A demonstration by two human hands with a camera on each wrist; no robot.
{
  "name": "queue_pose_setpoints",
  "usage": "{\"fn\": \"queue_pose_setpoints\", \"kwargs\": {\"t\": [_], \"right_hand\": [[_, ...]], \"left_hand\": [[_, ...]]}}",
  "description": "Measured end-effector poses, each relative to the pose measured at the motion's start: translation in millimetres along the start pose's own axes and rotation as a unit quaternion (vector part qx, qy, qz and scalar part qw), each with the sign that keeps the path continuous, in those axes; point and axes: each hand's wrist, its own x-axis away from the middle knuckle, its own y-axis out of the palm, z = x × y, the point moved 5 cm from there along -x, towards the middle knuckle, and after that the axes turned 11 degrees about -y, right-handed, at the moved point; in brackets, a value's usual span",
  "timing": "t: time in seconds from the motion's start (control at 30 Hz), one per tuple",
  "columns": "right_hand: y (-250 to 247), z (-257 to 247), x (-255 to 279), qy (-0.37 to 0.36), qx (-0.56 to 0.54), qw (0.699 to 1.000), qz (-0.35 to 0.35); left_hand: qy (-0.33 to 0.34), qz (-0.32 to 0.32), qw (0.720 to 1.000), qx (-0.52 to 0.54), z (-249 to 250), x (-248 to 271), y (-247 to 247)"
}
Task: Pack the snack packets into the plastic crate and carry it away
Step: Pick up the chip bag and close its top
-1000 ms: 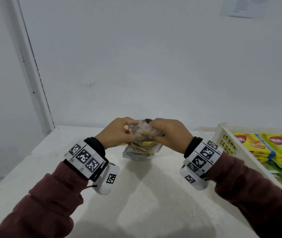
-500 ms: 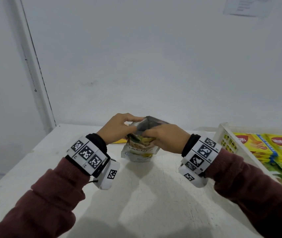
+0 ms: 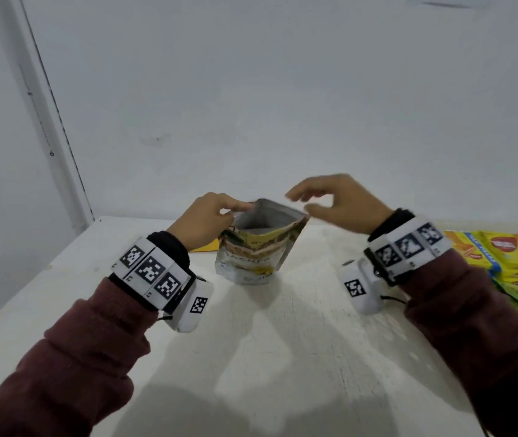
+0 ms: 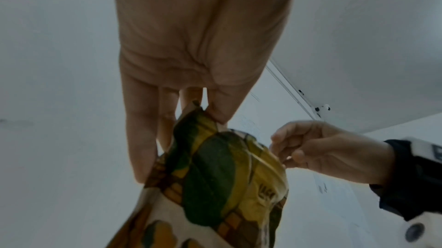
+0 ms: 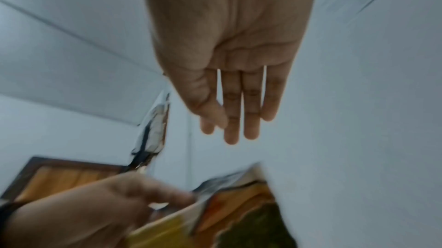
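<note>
On the white table point(image 3: 267, 357), 2 hands are working at 1 open snack pouch.

Nearest the camera, 2 dark red sleeves point(image 3: 71, 351) are reaching forward, each wrist wearing a white band with black square markers. Just beyond them the pouch point(image 3: 257, 247) is standing upright on the table, its mouth gaping and its silver lining showing. The left hand point(image 3: 202, 222) is pinching the pouch's left top edge between thumb and fingers. The right hand point(image 3: 342, 205) is hovering just above the right top corner, fingers loose and spread, gripping nothing; the head view is blurring it. Off to the right, yellow snack packets point(image 3: 500, 257) are lying stacked; the crate around them is hidden here. Farthest back, a plain white wall point(image 3: 282, 89) is filling the view.
</note>
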Motion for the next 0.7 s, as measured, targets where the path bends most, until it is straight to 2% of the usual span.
{"fn": "queue_pose_setpoints", "kwargs": {"t": [0.07, 0.1, 0.17, 0.23, 0.3, 0.4, 0.47, 0.53, 0.7], "right_hand": [[-12, 34, 8, 0.085, 0.019, 0.996, 0.031], [-8, 57, 15, 0.152, 0.046, 0.987, -0.001], [12, 101, 36, 0.279, 0.104, 0.946, -0.130], [34, 126, 60, 0.356, 0.139, 0.890, -0.250], [53, 136, 81, 0.382, 0.181, 0.842, -0.336], [76, 168, 105, 0.369, 0.268, 0.792, -0.406], [82, 171, 106, 0.361, 0.271, 0.795, -0.405], [85, 143, 100, 0.369, 0.210, 0.801, -0.423], [93, 117, 84, 0.353, 0.115, 0.841, -0.393]], "left_hand": [[0.005, 0.014, 0.999, -0.031, 3, 0, -1], [0.009, 0.020, 0.999, -0.043, 5, 1, 0], [0.016, 0.026, 0.998, -0.060, 10, 4, 1], [0.018, 0.027, 0.997, -0.071, 12, 6, 4], [0.014, 0.023, 0.997, -0.074, 13, 7, 5], [-0.006, 0.018, 0.998, -0.065, 11, 7, 6], [-0.022, 0.009, 0.998, -0.053, 11, 7, 6], [-0.030, 0.004, 0.999, -0.041, 11, 7, 6], [-0.031, 0.003, 0.999, -0.025, 9, 8, 7]]}}
